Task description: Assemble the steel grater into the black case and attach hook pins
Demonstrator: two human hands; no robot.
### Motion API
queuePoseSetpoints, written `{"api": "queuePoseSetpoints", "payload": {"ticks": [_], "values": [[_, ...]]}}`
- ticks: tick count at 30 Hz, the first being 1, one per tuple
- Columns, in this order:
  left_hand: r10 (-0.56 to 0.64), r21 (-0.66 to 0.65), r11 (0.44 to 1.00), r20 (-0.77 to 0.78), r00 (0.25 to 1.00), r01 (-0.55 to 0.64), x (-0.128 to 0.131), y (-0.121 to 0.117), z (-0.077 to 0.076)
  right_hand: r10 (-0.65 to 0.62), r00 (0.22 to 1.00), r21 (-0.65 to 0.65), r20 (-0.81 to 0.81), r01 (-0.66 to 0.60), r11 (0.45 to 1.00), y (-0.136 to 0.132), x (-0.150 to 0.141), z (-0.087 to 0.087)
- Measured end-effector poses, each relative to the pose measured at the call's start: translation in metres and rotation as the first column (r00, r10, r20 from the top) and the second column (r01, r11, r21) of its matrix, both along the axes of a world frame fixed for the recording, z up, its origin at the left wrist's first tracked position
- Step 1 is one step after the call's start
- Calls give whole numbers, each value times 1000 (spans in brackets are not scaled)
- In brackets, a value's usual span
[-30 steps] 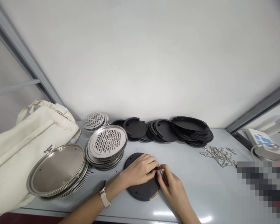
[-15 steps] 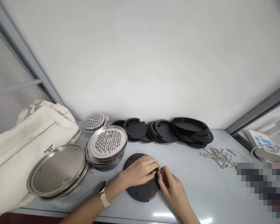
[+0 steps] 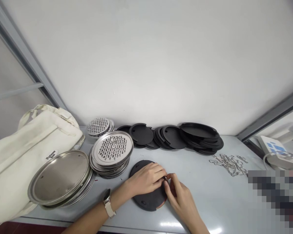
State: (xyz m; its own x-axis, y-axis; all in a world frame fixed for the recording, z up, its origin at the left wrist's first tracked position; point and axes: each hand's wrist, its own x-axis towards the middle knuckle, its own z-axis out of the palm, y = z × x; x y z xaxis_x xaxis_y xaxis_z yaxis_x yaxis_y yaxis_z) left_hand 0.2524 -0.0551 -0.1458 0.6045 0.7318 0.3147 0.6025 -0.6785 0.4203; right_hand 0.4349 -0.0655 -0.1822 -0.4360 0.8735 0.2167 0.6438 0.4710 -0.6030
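Note:
A black round disc (image 3: 147,199) lies flat on the grey table (image 3: 210,195), with a copper-coloured rim showing at its lower right edge. My left hand (image 3: 146,178) rests on top of the disc, fingers curled, its fingertips meeting those of my right hand (image 3: 179,195) at the disc's right edge. Both hands pinch a small metal clip (image 3: 165,178) there. A pale watch sits on my left wrist.
Stacks of black discs (image 3: 180,136) line the wall. Perforated metal plates (image 3: 112,148) and plain metal plates (image 3: 61,177) are stacked at left beside a white cloth bag (image 3: 21,152). A heap of metal clips (image 3: 230,162) lies at right. A white device (image 3: 275,149) sits far right.
Hands stay at the disc's right edge. My right hand's fingers have shifted slightly left and closed tighter on the small metal clip.

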Motion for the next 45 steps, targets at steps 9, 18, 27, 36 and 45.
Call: {"api": "queuePoseSetpoints", "payload": {"ticks": [9,18,27,36,45], "values": [[1,3,1000,9,1000,-1,1,1,0,-32,999,0,-7,32,999,1,-1,-6],[0,3,1000,2,1000,0,0,1,-1,-22,1000,-36,19,23,999,0,0,-2],[17,-1,1000,5,1000,-17,0,1,-1,-5,1000,-13,0,5,1000,2,1,-9],[86,-73,994,90,992,-79,0,0,0,2,1000,-3,-15,-2,1000,1,2,-11],[92,-106,991,137,986,-78,0,2,-3,38,999,18,-17,-37,999,3,2,-13]]}}
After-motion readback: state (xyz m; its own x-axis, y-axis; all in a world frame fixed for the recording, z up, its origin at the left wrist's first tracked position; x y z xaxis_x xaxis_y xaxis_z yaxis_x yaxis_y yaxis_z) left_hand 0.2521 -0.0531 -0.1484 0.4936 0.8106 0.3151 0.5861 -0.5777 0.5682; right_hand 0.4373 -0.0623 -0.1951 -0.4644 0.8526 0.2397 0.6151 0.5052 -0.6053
